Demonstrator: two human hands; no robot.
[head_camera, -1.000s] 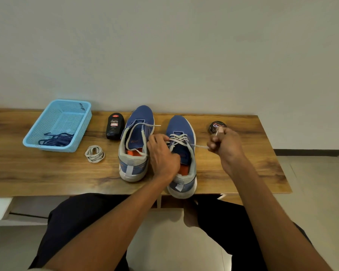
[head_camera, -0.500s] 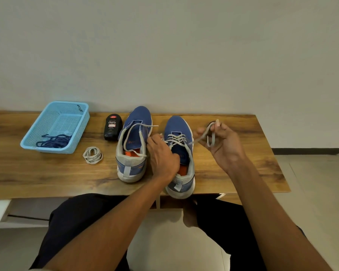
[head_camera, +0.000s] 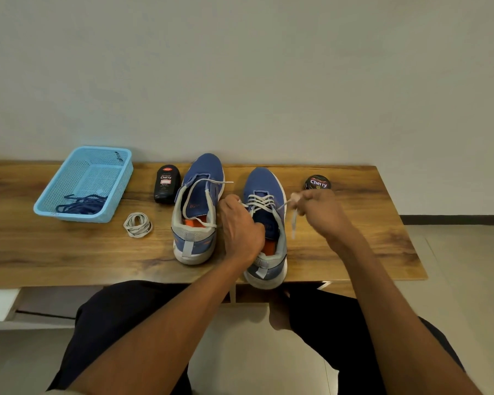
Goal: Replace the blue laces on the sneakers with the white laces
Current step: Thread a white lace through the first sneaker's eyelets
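Two blue sneakers stand side by side on the wooden table (head_camera: 354, 246), toes toward the wall. The right sneaker (head_camera: 264, 183) has a white lace (head_camera: 258, 201) crossed through its eyelets. My left hand (head_camera: 240, 226) grips that shoe's left collar at the eyelets. My right hand (head_camera: 320, 209) pinches the free lace end to the shoe's right, with its tail hanging down. The left sneaker (head_camera: 203, 178) carries a loose white lace draped over its opening. A coiled white lace (head_camera: 137, 225) lies left of it. Blue laces (head_camera: 82, 205) lie in the light-blue basket (head_camera: 120, 178).
A black polish bottle (head_camera: 167, 183) stands between the basket and the left sneaker. A round polish tin (head_camera: 317, 183) sits behind my right hand. The table's front edge runs just above my knees; its right end stops near the tiled floor.
My right hand lowered from its raised, open-palmed pose with the looped lace and now pinches the lace nearer the table. The left hand stayed on the shoe.
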